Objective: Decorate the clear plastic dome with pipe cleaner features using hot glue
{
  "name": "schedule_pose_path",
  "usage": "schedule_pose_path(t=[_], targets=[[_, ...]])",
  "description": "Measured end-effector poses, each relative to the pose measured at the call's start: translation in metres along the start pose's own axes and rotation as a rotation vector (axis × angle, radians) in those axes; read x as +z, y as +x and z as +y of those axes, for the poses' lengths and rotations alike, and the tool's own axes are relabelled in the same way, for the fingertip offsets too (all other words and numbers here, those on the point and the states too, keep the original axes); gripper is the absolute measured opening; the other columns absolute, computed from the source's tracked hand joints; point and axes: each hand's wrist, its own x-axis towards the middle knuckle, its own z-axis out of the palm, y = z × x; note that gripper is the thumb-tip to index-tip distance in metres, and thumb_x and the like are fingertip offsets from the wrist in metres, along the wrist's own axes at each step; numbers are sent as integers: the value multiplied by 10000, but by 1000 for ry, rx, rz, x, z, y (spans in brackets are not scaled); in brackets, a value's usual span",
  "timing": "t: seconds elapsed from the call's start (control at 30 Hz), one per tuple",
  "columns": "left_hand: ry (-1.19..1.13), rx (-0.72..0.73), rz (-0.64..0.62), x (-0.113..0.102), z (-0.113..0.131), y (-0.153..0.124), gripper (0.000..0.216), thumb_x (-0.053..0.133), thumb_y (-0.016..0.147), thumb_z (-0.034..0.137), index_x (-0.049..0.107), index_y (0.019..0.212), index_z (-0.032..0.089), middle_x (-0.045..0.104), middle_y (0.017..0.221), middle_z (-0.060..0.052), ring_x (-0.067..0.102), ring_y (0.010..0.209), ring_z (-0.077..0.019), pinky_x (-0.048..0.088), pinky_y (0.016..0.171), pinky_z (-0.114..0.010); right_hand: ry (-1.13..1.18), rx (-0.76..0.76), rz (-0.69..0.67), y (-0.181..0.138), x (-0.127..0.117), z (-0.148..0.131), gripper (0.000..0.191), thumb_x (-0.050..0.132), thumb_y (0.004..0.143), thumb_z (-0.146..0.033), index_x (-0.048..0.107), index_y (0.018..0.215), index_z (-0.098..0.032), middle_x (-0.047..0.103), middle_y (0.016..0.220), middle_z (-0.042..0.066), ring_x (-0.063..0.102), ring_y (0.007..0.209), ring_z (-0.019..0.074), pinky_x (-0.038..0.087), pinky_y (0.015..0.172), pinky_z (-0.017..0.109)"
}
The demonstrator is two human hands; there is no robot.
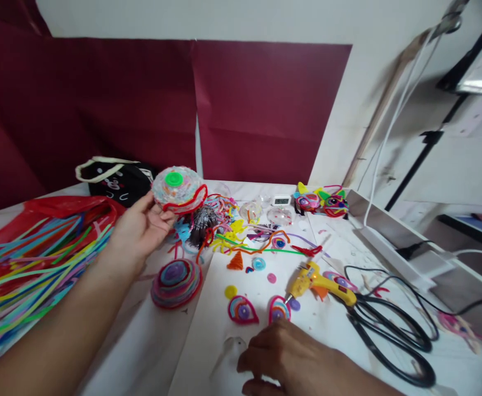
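My left hand [139,231] is raised over the table and holds a clear, glittery disc-shaped craft piece [177,190] with a green centre and a red pipe-cleaner rim. Below it lies a round coiled pipe-cleaner dome [176,282] in purple, blue and pink. My right hand [284,355] rests low on the white paper sheet [208,335], fingers curled, just below two teardrop-shaped coiled pieces [243,310] [279,309]. A yellow glue gun [319,281] lies just beyond the right hand.
A bundle of many-coloured pipe cleaners [26,264] on a red bag fills the left. Loose pipe-cleaner shapes and clear domes [249,211] crowd the middle. Black scissors [393,335], a black cable, a white power strip [393,250] and a black tote bag [112,181] are around.
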Motion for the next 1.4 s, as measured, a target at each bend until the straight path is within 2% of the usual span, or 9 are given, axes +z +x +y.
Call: schedule_pose_path(t=[0.2, 0.33, 0.53, 0.7, 0.8, 0.9, 0.97, 1.17, 1.4], targets=[[59, -2, 30, -1, 10, -7, 271, 367, 997, 120, 550, 798, 145, 647, 625, 20, 471, 440, -40, 295, 365, -150, -54, -68, -42, 1, 2, -2, 181, 557, 928, -340, 671, 972, -206, 712, 805, 11, 637, 706, 126, 388, 618, 246], [105, -87, 26, -7, 4, -14, 269, 393, 989, 121, 555, 776, 151, 607, 556, 38, 425, 392, -36, 292, 346, -135, -144, -127, -105, 2, 3, -7, 199, 517, 930, -330, 639, 845, -198, 675, 706, -1, 601, 622, 130, 322, 534, 282], [178, -134, -42, -13, -9, -27, 232, 424, 969, 122, 605, 831, 167, 679, 679, 8, 524, 479, -58, 349, 345, -133, -207, -177, -120, -8, 1, -14, 211, 492, 928, -284, 620, 796, -180, 636, 653, 11, 548, 560, 137, 279, 495, 316], [238, -287, -46, -13, -34, -52, 305, 400, 979, 142, 560, 720, 157, 517, 483, 50, 401, 342, -37, 314, 326, -134, -279, -56, 10, -24, 3, -5, 208, 460, 947, -198, 615, 810, -171, 626, 687, 29, 538, 613, 154, 326, 566, 322], [269, -419, -43, -16, -59, -67, 262, 426, 951, 115, 562, 728, 133, 577, 542, 18, 479, 392, -59, 334, 334, -153, -294, -19, 76, -29, 4, -2, 201, 451, 949, -160, 613, 830, -162, 626, 712, 42, 535, 641, 162, 341, 596, 321], [302, -487, -53, -22, -85, -77, 164, 533, 889, 126, 590, 736, 116, 584, 556, 3, 494, 408, -69, 322, 333, -156, -296, -21, 70, -30, 6, -2, 194, 463, 943, -145, 587, 796, -172, 614, 695, 28, 518, 628, 155, 325, 587, 313], [328, -591, -71, -26, -101, -80, 143, 583, 852, 143, 588, 710, 126, 573, 557, 11, 493, 417, -66, 322, 347, -153, -305, -31, 69, -29, 9, -2, 194, 473, 932, -128, 566, 770, -181, 606, 678, 14, 512, 616, 152, 321, 586, 313], [397, -641, -123, -33, -127, -74, 133, 643, 804, 196, 591, 707, 121, 545, 554, 10, 473, 417, -70, 296, 361, -165, -370, -136, 163, -27, 22, 7, 181, 502, 910, -125, 550, 749, -193, 595, 638, -7, 519, 559, 155, 341, 550, 316], [418, -660, -137, -37, -142, -64, 166, 710, 757, 244, 599, 731, 123, 562, 563, 4, 478, 417, -79, 279, 367, -179, -407, -176, 220, -24, 14, 6, 168, 501, 944, -188, 576, 794, -198, 621, 677, 25, 573, 656, 174, 413, 607, 305]])
